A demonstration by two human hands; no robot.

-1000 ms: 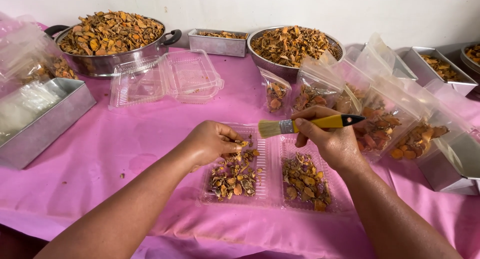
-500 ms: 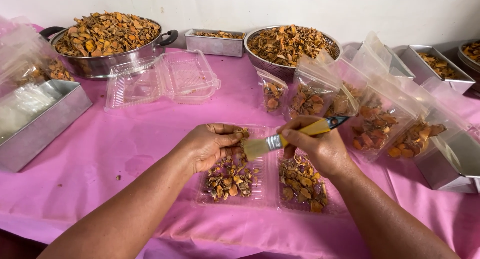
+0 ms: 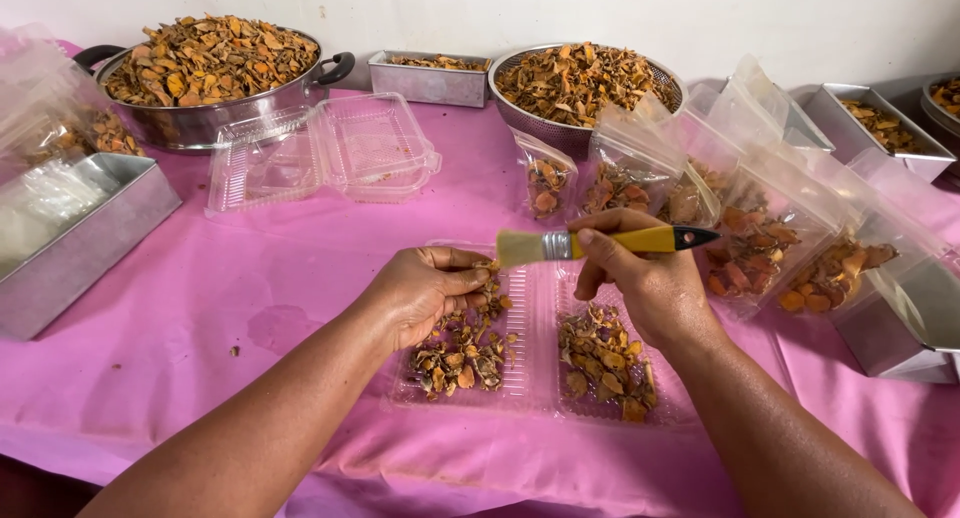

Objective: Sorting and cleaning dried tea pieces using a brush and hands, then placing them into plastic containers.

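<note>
free: pink cloth left | blocked: bags right, pot behind

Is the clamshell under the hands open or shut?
Open. The clear clamshell lies flat, both halves up, dried pieces in each; the left hand reaches into one half.

Yellow-handled brush, pink tablecloth, orange-brown dried slices.
</note>
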